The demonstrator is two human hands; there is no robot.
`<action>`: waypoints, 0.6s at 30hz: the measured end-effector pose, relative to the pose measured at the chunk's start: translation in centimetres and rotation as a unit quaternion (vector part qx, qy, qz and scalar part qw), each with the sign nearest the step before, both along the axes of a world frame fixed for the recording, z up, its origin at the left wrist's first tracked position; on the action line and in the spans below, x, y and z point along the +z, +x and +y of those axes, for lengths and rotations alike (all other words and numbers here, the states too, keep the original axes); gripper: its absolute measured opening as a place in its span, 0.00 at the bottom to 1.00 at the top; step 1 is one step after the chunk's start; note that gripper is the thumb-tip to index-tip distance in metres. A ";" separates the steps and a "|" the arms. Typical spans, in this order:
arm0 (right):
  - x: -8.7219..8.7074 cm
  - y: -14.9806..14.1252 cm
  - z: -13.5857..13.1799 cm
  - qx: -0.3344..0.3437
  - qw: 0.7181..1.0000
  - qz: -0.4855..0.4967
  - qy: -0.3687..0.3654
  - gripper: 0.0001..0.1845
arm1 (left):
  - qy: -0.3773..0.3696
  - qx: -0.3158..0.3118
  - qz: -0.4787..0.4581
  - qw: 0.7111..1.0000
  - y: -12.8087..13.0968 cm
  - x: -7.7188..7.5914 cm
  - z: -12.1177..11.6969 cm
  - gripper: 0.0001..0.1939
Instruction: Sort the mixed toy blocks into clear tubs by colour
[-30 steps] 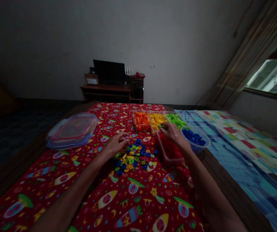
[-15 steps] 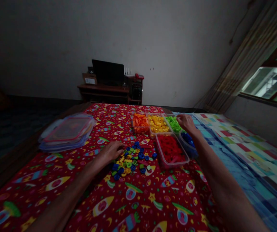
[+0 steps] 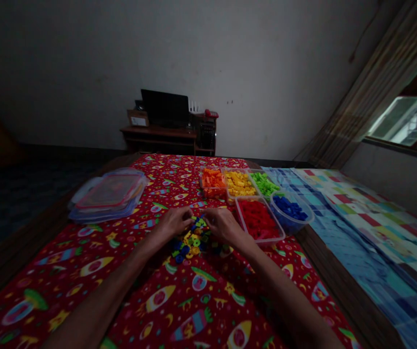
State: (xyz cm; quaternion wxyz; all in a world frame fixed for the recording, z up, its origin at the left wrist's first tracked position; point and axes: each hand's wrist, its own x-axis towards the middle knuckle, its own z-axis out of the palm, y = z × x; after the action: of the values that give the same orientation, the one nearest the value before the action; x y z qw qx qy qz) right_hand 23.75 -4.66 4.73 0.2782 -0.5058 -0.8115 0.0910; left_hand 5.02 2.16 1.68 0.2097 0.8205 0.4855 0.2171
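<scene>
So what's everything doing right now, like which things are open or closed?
Left hand: fingers bent, grip unclear
Right hand: fingers bent, grip unclear
Mixed pieces: loose, heaped, partly hidden by the hands
Box of orange pieces: open
Box of yellow pieces: open
Box of green pieces: open
Box of red pieces: open
Tub of blue pieces: open
Lids: off, stacked
Monitor: dark screen
Curtain: drawn aside

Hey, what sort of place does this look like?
Probably a room in a home, perhaps a bedroom: a dark screen stands on a desk, a curtain hangs beside a window, and checked, bedding-like cloth lies at right.
</scene>
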 end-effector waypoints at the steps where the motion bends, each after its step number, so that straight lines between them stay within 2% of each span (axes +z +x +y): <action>1: -0.4 -0.3 0.1 0.009 1.000 -0.002 0.001 0.13 | -0.019 0.005 -0.035 0.999 0.1 0.3 -0.1 0.09; 5: -1.2 0.2 -0.1 0.055 0.998 -0.007 0.012 0.20 | -0.109 -0.026 -0.156 0.981 1.0 1.1 -0.7 0.14; 9: -1.1 1.0 -0.7 0.081 0.997 -0.005 0.015 0.17 | -0.140 -0.058 -0.163 0.975 1.6 1.2 -1.4 0.18; 12: -1.4 1.3 -0.7 0.049 0.998 0.021 0.041 0.13 | -0.076 -0.036 -0.108 0.991 1.0 0.9 -1.1 0.20; 15: -1.9 1.5 -0.3 0.001 0.996 0.042 0.073 0.10 | 0.044 -0.007 -0.053 0.998 -0.1 0.1 -0.2 0.12; 18: -2.2 1.6 0.1 -0.022 0.997 0.036 0.057 0.10 | 0.079 -0.051 -0.012 0.995 -0.6 -1.0 0.5 0.10</action>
State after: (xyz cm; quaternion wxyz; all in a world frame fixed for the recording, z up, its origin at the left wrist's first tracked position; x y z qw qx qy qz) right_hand 25.31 -4.54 2.52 0.3376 -0.5028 -0.7937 0.0565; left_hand 4.42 2.65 0.64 0.1612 0.8555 0.4216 0.2538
